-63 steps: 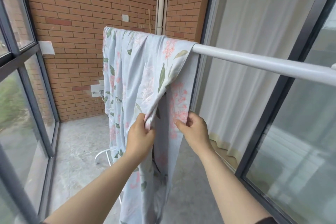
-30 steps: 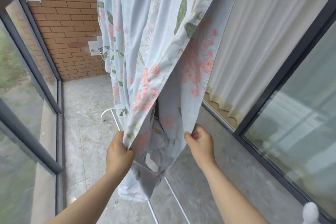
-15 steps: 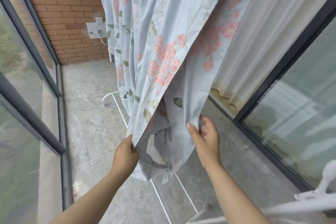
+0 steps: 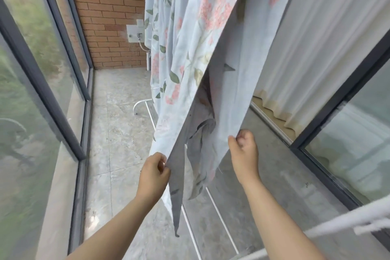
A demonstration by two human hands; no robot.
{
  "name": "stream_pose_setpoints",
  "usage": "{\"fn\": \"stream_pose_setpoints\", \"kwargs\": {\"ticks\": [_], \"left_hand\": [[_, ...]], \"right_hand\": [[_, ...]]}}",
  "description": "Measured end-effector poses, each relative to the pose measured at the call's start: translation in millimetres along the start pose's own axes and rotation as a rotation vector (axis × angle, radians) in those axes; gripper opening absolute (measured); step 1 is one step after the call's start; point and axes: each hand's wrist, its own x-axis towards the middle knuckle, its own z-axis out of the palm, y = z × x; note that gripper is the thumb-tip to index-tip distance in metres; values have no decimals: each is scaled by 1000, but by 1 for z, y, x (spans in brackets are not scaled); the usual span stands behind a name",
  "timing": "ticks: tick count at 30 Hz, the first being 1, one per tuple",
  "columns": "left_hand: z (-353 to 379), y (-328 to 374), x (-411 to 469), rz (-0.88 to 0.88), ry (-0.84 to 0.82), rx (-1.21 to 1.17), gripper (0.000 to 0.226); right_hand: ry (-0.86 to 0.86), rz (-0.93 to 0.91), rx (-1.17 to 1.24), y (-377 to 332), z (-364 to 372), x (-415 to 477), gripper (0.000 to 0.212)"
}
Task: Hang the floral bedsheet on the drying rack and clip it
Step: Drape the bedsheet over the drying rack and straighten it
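The floral bedsheet (image 4: 190,27), pale blue with pink flowers and green leaves, hangs down from above the frame. Its top and the rail it hangs over are out of view. My left hand (image 4: 154,173) pinches the sheet's lower edge near a corner that dangles below it. My right hand (image 4: 243,150) grips the same lower edge further right, and the cloth is stretched flat between both hands. The white drying rack's base tubes (image 4: 211,200) run along the floor under the sheet. No clips are visible.
A brick wall (image 4: 109,12) with a white tap fitting (image 4: 135,34) closes the far end. Glass windows with dark frames (image 4: 42,82) line the left; a sliding glass door (image 4: 341,116) and white curtain (image 4: 316,38) line the right. A white rack bar (image 4: 348,219) crosses the lower right.
My view has tilted down from the top rail to the sheet's bottom. Both hands slid down the sheet to its lower edge and moved apart, pulling it flat.
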Motion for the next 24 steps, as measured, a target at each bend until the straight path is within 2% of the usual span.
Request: {"fn": "stream_pose_setpoints", "kwargs": {"ticks": [5,7,10,13,18,21,24], "left_hand": [[41,-63,21,92,44,1,24],[64,-91,24,138,68,-28,21],[98,-125,28,226,122,-127,15],[125,-156,30,291,173,-150,11],[152,-197,16,257,136,-115,18],[155,-209,17,228,110,-7,12],[163,-218,24,198,163,-19,17]], "right_hand": [[-20,-36,155,70,28,-5,21],[-29,-88,128,107,38,-7,17],[-24,-165,48,166,54,-10,21],[3,-205,47,217,66,-13,13],[-22,-158,-50,289,77,-26,9],[-34,-103,-164,315,82,-22,30],[-30,-32,-253,336,90,-8,51]]}}
